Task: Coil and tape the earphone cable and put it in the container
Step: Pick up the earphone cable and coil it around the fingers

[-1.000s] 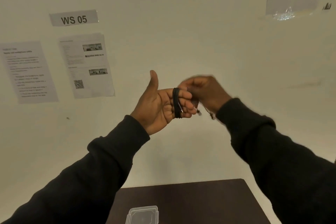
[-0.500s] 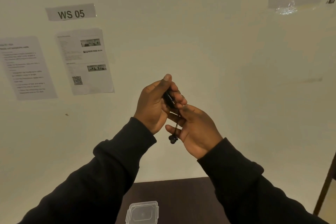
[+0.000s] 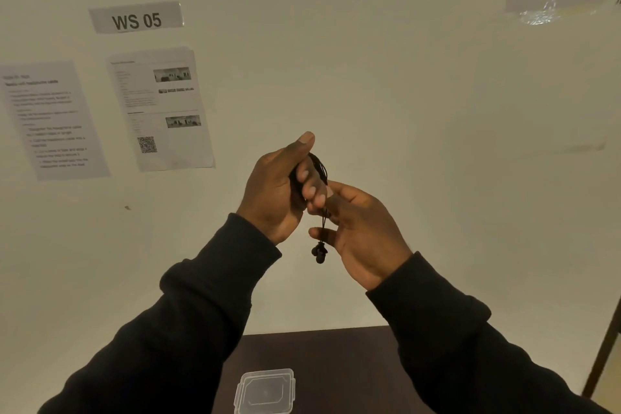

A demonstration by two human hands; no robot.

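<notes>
We see two hands raised in front of a pale wall. The left hand point(image 3: 274, 191) curls around a coiled black earphone cable point(image 3: 319, 167), thumb up. The right hand point(image 3: 361, 228) pinches the loose end, with the earbuds point(image 3: 319, 253) dangling below. Far beneath, a clear plastic container point(image 3: 265, 391) with its lid on sits on a dark table point(image 3: 336, 363); we cannot see anything inside it.
</notes>
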